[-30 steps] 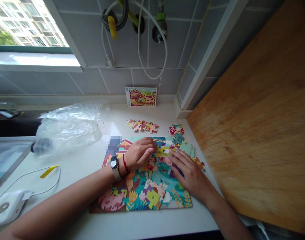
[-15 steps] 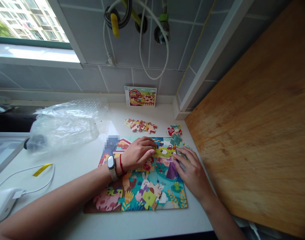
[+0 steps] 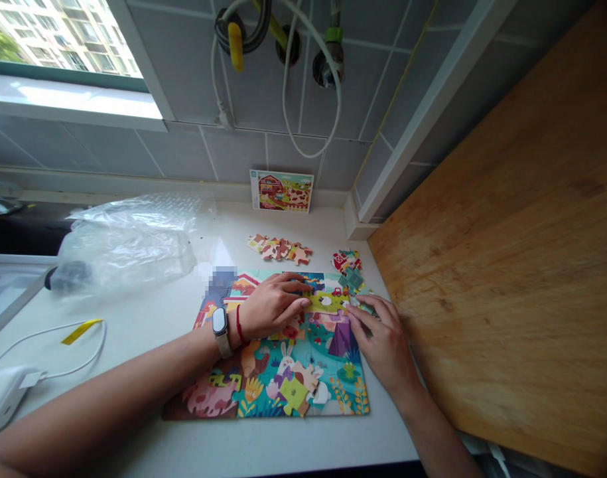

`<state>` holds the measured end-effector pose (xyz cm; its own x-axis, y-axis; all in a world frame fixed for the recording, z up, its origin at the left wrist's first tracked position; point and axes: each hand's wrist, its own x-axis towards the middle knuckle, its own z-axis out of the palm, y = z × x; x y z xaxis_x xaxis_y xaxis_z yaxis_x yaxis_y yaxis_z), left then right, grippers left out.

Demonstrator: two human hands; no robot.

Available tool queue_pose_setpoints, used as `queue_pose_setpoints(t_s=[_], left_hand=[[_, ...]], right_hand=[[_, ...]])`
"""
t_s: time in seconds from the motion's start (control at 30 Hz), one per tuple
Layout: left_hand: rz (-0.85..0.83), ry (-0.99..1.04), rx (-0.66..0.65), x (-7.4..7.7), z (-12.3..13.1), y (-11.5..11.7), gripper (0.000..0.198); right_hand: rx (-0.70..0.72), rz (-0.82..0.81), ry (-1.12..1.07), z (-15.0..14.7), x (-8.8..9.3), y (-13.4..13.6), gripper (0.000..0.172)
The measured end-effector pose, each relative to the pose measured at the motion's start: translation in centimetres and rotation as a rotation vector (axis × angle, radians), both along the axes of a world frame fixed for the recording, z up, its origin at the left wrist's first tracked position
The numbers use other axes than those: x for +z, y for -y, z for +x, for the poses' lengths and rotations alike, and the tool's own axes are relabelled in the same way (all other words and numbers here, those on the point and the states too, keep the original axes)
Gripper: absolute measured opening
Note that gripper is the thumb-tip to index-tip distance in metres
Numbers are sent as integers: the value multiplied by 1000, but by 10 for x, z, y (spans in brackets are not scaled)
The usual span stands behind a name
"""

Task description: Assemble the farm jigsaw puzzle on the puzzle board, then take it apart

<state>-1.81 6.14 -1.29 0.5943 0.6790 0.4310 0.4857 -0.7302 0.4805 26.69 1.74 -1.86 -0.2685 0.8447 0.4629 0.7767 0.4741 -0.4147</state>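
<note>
A colourful farm jigsaw puzzle (image 3: 268, 385) lies on the white countertop (image 3: 134, 338), partly assembled, with several pieces sitting loose or askew. My left hand (image 3: 272, 307) rests flat across its upper middle, with fingertips at the left end of a yellow-green piece showing a sheep (image 3: 327, 303). My right hand (image 3: 381, 342) is at the puzzle's right edge, with its fingertips at teal loose pieces (image 3: 365, 307). Whether those fingers grip one is hidden. Behind the puzzle are a small heap of mixed pieces (image 3: 347, 271) and a row of cow-patterned pieces (image 3: 279, 248).
A farm picture card (image 3: 282, 191) leans against the tiled wall. A crumpled plastic bag (image 3: 127, 245) lies to the left, and a white corded device (image 3: 2, 398) sits at the lower left. A wooden board (image 3: 502, 252) rises along the right side.
My right hand has moved in toward the puzzle's right edge, and its fingers have drawn together at the teal pieces. My left hand has stayed nearly still, and the view has shifted slightly.
</note>
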Motion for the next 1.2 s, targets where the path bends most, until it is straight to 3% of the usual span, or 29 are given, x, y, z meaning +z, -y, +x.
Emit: queue_pose_setpoints(t_s=[0.3, 0.97, 1.2], left_hand=[[-108, 79, -22, 2, -2, -3, 61], [-90, 63, -22, 0, -1, -2, 52], [-124, 107, -50, 8, -2, -1, 54]], right_hand=[[-7, 29, 4, 2, -5, -1, 24], [-5, 22, -12, 2, -3, -1, 24], [-162, -18, -27, 7, -9, -1, 32]])
